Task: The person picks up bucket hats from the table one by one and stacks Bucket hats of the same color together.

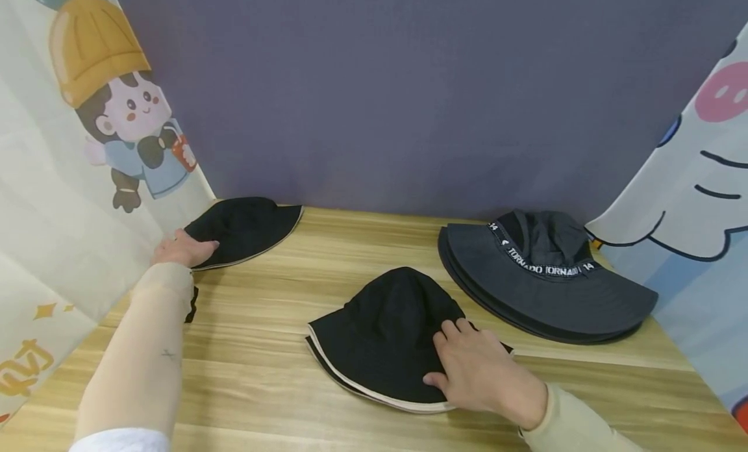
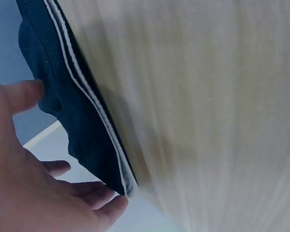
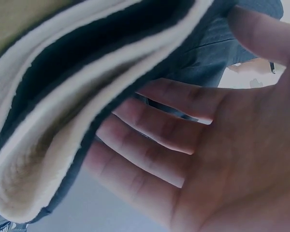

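At the back left, a black bucket hat point(image 1: 245, 231) with a pale-edged brim lies on the table. My left hand point(image 1: 184, 249) touches its left side; in the left wrist view that hand point(image 2: 48, 169) has its fingers loosely extended at the brim and its thumb against the fabric. Nearer the middle sit stacked black bucket hats point(image 1: 386, 341), crown up, with two light-trimmed brim edges showing. My right hand point(image 1: 482, 367) rests on their right side. Its fingers point(image 3: 150, 130) lie fairly straight against the dark cloth in the right wrist view, beside the folded pale brim edges point(image 3: 63, 130).
Dark grey wide-brimmed hats point(image 1: 555, 296) with a lettered band are stacked at the right. A grey-purple panel point(image 1: 409, 101) stands behind the wood-grain table point(image 1: 251, 374). Printed cloths hang on the left point(image 1: 47, 179) and right point(image 1: 689, 199). A small black strap point(image 1: 191, 305) shows by my left wrist.
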The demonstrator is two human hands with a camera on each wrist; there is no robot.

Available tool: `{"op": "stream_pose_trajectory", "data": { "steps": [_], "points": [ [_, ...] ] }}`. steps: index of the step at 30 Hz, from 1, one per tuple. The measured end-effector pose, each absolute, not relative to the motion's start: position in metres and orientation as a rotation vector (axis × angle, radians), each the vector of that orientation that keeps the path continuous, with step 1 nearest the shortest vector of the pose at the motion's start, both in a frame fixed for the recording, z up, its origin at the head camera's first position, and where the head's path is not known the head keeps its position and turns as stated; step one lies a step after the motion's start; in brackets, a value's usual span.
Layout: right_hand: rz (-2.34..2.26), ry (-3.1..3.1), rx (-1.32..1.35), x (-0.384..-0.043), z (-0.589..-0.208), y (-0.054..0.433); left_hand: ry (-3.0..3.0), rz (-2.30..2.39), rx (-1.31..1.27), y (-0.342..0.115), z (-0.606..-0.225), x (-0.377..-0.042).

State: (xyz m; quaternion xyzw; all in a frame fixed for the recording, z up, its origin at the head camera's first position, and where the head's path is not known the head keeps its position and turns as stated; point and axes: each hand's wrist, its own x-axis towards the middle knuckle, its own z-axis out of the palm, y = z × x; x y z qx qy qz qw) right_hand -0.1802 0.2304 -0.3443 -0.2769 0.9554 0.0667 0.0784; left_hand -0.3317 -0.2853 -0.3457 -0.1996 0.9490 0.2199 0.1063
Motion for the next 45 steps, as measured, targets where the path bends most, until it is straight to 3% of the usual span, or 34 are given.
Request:
{"op": "stream_pose_trajectory", "data": {
  "steps": [24, 45],
  "points": [
    [0.186, 2.862, -0.819, -0.179, -0.345, 0.23, 2.818, 0.547, -0.672, -0.294, -0.357, -0.344],
    [0.183, 2.865, -0.812, -0.179, -0.342, 0.229, 2.827, 0.574, -0.36, -0.264, -0.335, -0.339]
  ]
}}
